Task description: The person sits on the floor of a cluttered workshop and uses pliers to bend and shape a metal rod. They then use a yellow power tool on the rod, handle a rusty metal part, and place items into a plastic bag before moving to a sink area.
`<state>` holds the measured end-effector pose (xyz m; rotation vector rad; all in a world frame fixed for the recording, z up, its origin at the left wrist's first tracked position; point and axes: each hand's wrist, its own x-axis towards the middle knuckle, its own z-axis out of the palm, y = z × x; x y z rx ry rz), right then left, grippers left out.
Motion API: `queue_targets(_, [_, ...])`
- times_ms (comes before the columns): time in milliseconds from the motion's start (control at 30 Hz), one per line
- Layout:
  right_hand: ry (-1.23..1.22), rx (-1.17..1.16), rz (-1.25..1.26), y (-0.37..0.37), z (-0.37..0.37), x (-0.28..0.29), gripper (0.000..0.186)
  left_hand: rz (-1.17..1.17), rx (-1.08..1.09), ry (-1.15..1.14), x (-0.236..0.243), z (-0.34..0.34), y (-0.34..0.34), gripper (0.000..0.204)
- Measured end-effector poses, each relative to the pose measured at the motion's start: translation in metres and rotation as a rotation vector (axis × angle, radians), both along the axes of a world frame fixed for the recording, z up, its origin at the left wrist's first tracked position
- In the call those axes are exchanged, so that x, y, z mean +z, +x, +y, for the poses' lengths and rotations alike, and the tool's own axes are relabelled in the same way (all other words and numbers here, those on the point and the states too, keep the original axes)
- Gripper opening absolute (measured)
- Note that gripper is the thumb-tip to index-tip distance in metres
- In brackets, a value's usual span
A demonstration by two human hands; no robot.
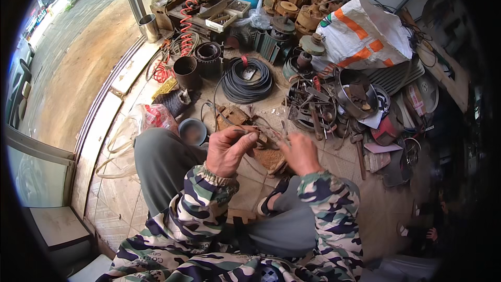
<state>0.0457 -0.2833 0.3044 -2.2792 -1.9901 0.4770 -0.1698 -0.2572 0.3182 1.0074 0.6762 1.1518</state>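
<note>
Raised over my lap, my left hand is closed in a pinch, thumb against forefinger, on what looks like a thin dark cable. To its right, my right hand is also closed, its fingers smeared by motion. A thin, greyish, upright piece shows at its fingertips; its kind cannot be made out. Beneath both hands sits a rusty brown machine part with loose wires around it. The hands partly cover it.
A black cable coil lies ahead, with a grey bowl to the left. Electric motors and a white sack stand farther back. A basin of tools and a hammer lie right. A doorway sill borders the left.
</note>
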Motion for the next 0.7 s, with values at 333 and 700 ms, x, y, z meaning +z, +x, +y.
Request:
queue_targets(333, [0.138, 0.187, 1.075, -0.027, -0.019, 0.013, 0.026, -0.004, -0.077, 0.008, -0.017, 0.002, 0.005, 0.020])
queue_targets(700, [0.271, 0.094, 0.825, -0.030, -0.017, 0.009, 0.014, -0.019, 0.209, -0.026, -0.028, 0.008, 0.010, 0.018])
